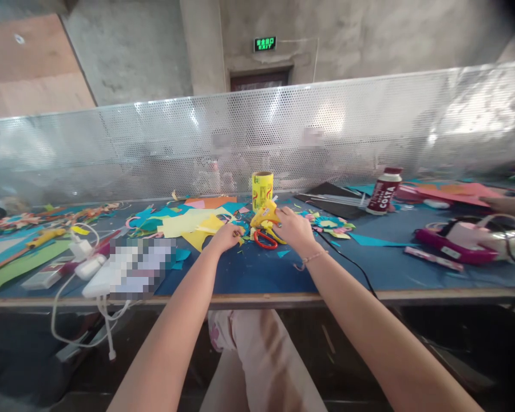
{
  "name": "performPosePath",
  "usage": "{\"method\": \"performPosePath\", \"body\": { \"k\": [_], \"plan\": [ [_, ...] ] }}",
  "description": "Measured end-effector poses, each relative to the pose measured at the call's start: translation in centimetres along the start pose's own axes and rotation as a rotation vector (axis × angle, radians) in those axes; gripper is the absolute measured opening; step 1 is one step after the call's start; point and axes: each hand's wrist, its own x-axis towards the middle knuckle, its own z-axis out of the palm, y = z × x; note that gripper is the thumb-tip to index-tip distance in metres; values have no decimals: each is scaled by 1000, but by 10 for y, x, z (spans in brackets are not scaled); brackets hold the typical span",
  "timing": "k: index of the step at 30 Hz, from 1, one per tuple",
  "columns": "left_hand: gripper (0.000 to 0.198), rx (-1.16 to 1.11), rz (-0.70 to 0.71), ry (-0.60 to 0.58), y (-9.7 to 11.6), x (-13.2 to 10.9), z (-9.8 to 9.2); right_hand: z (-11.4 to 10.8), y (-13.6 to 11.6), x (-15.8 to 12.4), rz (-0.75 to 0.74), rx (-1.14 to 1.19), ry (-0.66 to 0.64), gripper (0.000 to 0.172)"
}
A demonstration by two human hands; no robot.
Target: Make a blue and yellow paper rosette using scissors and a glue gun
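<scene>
My right hand [294, 229] is wrapped around a yellow hot glue gun [265, 214], whose nose points left over the blue table [240, 280]. To its left, my left hand [228, 237] has its fingers curled and pinched together; anything between them is too small or hidden to make out. Below the glue gun lie red-handled scissors [266, 240]. Beyond my left hand are sheets of yellow paper [178, 226] and cut scraps. A yellow cardboard roll [262, 189] stands upright just behind the glue gun.
Left are a white power bank [109, 274] with cables, a phone [146, 266] and another yellow glue gun [47, 236]. Right stand a Costa bottle [384, 191] and a purple object [459, 243]. Another person's hand [508, 205] shows far right. A perforated metal screen [154, 149] runs behind.
</scene>
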Motion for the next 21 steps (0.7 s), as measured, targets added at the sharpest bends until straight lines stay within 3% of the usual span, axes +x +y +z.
{"method": "performPosePath", "body": {
  "k": [8, 21],
  "plan": [
    [21, 27, 53, -23, -3, 1, 2, 0, 0, 1, 16, 0, -3, 38],
    [27, 42, 8, -45, 1, -1, 1, -2, -2, -1, 37, 5, -3, 39]
  ]
}}
